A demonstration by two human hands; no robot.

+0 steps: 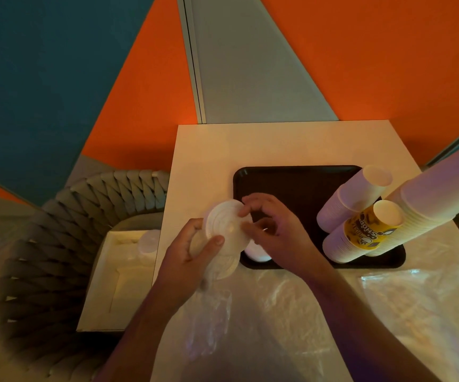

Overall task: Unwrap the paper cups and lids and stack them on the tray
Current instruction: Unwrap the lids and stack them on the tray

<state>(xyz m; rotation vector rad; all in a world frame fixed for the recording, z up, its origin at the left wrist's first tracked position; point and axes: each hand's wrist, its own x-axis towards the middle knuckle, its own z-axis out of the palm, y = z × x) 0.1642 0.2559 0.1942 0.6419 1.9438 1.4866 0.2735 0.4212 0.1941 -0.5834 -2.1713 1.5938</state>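
Over tray point(300, 175) edge, lids point(224, 230) pinched loosely between left hand point(192, 252) and right hand point(275, 230), liable to slip off surface point(209, 150).

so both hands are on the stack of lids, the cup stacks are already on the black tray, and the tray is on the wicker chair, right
Not quite: the head view shows the black tray on the white table, not the chair. Both the left hand and right hand hold the stack of lids, and the cup stacks stand on the tray.

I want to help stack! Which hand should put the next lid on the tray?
Probably the right hand. It hovers over the black tray, fingertips pinching the top lid's edge, right beside the white lid pile on the tray. The left hand is off the tray, gripping the lid stack in its wrapper.
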